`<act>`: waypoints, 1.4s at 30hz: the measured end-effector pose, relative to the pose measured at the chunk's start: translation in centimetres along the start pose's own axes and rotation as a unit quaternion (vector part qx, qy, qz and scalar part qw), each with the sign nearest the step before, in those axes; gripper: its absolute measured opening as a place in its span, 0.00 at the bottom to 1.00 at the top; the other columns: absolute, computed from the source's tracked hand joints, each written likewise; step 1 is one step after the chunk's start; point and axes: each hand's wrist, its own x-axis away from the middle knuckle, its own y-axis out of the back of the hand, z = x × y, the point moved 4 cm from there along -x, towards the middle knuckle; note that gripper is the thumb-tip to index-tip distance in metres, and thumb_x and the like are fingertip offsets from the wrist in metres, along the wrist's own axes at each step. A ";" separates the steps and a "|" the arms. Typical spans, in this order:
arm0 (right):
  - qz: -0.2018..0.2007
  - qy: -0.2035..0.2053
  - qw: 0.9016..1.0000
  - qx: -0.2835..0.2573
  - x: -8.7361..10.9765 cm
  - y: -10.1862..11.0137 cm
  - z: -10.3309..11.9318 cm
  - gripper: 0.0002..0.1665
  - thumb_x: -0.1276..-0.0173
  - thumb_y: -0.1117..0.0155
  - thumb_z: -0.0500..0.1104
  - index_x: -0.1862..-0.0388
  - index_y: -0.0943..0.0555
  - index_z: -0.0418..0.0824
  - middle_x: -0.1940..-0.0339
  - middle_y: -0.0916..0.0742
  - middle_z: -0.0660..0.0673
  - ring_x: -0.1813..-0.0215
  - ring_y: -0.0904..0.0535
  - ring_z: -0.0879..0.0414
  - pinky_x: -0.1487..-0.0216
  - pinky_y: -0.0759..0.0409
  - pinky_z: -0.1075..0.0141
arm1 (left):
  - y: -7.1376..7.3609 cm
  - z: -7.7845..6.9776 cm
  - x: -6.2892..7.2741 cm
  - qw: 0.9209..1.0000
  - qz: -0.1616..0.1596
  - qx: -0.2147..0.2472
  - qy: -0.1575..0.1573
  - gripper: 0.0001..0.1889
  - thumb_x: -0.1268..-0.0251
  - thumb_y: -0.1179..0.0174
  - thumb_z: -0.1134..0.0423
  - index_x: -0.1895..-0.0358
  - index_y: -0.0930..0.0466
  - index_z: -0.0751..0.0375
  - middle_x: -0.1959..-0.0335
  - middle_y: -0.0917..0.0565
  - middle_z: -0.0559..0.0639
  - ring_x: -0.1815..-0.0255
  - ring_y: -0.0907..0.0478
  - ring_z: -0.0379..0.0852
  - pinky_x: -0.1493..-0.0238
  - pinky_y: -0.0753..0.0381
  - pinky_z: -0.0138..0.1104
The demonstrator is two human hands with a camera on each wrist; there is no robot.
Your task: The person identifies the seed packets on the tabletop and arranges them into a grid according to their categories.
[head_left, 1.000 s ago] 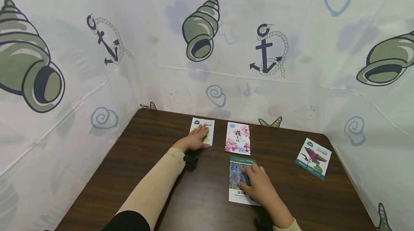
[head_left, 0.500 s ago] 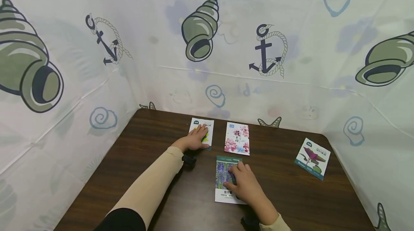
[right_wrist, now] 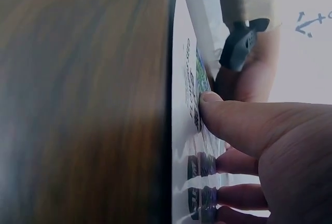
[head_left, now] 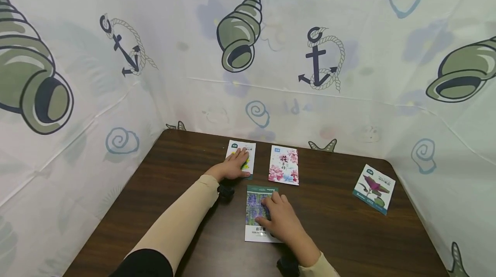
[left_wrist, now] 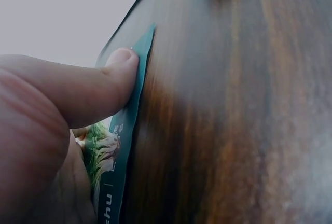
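Observation:
On the dark wooden table (head_left: 186, 208) my left hand (head_left: 231, 167) lies flat on a white and yellow-green seed packet (head_left: 248, 150) at the back. In the left wrist view its thumb (left_wrist: 83, 89) presses the packet's teal edge (left_wrist: 129, 115). My right hand (head_left: 280, 220) rests with straight fingers on a purple-flower packet (head_left: 254, 214) nearer to me. The right wrist view shows the thumb (right_wrist: 233, 117) and fingertips pressing that packet (right_wrist: 187, 94). A pink-flower packet (head_left: 284, 164) lies between the two, untouched.
A fourth packet with a purple-leaved plant (head_left: 373, 188) lies near the table's right rear corner. Printed fabric walls (head_left: 271, 53) with shells and anchors close in the table at the back and both sides.
My right hand has slid the purple-flower packet leftward across the table, bringing it under the gap between the two rear packets. The left hand has stayed put.

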 end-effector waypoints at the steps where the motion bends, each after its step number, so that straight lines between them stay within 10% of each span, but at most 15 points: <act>1: 0.003 0.000 1.000 -0.002 -0.2 -0.1 0.2 0.32 0.33 0.18 0.60 0.39 0.12 0.42 0.62 0.30 0.53 0.60 0.40 0.56 0.58 0.40 0.64 | 0.0 0.1 -0.1 1.000 0.002 -0.002 0.001 0.52 0.17 0.39 0.43 0.08 0.65 0.59 0.07 0.70 0.57 0.06 0.76 0.59 0.08 0.72 0.56; 21: 0.020 0.052 0.998 -0.024 -1.5 -1.1 2.9 0.39 0.39 0.31 0.31 0.24 0.19 0.38 0.45 0.19 0.46 0.55 0.35 0.56 0.52 0.28 0.64 | 0.3 0.2 0.3 1.000 -0.004 -0.002 0.008 0.51 0.17 0.40 0.43 0.08 0.65 0.56 0.07 0.72 0.55 0.07 0.78 0.57 0.08 0.74 0.55; 29: 0.028 0.047 0.998 -0.026 -1.5 -1.5 2.8 0.27 0.36 0.32 0.34 0.37 0.18 0.43 0.47 0.18 0.48 0.52 0.28 0.54 0.49 0.23 0.57 | 0.2 -0.1 0.8 1.000 -0.007 0.013 -0.003 0.51 0.17 0.40 0.43 0.08 0.64 0.58 0.07 0.70 0.58 0.06 0.76 0.60 0.08 0.72 0.58; 34: 0.046 0.057 0.995 -0.070 -1.3 -1.8 2.6 0.22 0.27 0.31 0.38 0.35 0.16 0.45 0.30 0.17 0.43 0.33 0.23 0.44 0.36 0.21 0.43 | 0.1 -0.2 0.7 1.000 -0.006 0.008 -0.003 0.51 0.17 0.40 0.42 0.08 0.64 0.58 0.07 0.70 0.57 0.06 0.76 0.59 0.08 0.73 0.57; 42: 0.103 0.057 0.976 -0.186 -0.9 -1.7 1.5 0.33 0.22 0.30 0.41 0.20 0.22 0.47 0.12 0.31 0.40 0.10 0.46 0.30 0.17 0.46 0.23 | -0.2 0.0 0.1 1.000 -0.003 -0.006 0.000 0.51 0.17 0.41 0.42 0.08 0.65 0.56 0.07 0.72 0.54 0.07 0.78 0.56 0.08 0.74 0.56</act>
